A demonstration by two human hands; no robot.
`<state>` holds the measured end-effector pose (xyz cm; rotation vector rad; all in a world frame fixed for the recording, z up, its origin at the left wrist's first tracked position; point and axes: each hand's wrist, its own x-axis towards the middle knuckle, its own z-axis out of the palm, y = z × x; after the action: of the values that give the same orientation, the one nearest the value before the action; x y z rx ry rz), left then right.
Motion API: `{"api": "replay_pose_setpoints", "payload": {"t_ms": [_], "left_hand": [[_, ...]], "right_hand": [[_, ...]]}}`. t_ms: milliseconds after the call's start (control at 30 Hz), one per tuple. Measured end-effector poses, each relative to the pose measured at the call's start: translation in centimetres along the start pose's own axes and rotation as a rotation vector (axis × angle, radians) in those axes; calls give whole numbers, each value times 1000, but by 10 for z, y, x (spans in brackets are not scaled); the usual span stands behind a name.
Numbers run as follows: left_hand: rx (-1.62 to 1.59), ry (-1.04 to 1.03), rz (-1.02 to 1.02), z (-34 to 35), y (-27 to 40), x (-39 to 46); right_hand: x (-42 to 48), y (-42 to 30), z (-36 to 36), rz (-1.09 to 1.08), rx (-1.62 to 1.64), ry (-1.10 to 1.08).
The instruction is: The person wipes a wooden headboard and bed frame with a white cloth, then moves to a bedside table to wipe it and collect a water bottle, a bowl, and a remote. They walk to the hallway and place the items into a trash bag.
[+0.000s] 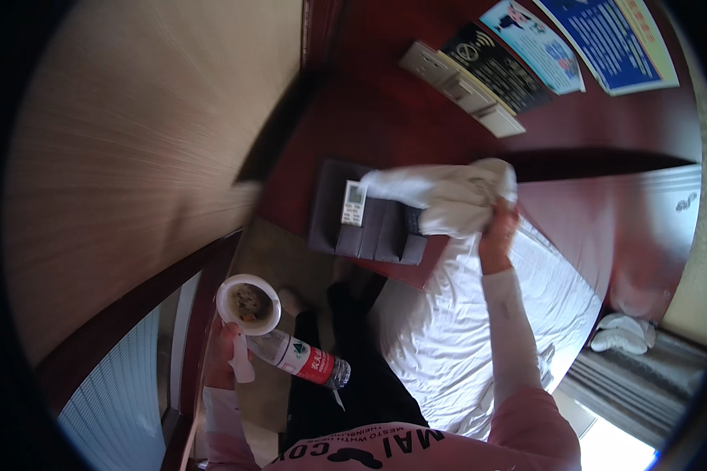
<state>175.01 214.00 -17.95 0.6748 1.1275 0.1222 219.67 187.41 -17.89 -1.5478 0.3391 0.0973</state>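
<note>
My left hand (227,347) grips a white cup (221,300) with brownish, lumpy contents. A clear plastic water bottle (309,362) with a red label lies slanted against the cup and seems held by the same hand. A white strip (243,362), perhaps paper, hangs by those fingers. In my right hand (501,232) is a bunched white cloth (468,194), blurred at its left end. The cloth hangs over a dark red bedside table (439,247) and partly covers a grey desk organizer (386,232). A white air-conditioner remote (353,203) stands in the organizer, and a dark remote (412,219) shows beside the cloth.
A bed with a rumpled white sheet (418,347) is to my right. On the red wall panel sit switch plates (459,88) and printed signs (542,47). At left are a beige wall (141,147) and a dark-framed glass panel (124,377). Grey curtains (624,377) hang at lower right.
</note>
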Motion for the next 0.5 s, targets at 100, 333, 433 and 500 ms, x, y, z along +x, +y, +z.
{"api": "replay_pose_setpoints", "payload": {"t_ms": [100,333,433,500], "left_hand": [[22,57,-16,-6,1,-5],[-31,120,-79,-7,-8,-6],[-115,90,-47,2,-13,-5],[-129,110,-24,8,-17,-1]], "right_hand": [[35,-7,-19,-299,-81,-114],[123,119,78,-277,-1337,139],[91,137,148,-422,-1277,51],[71,136,211,-747,-1250,-102]]}}
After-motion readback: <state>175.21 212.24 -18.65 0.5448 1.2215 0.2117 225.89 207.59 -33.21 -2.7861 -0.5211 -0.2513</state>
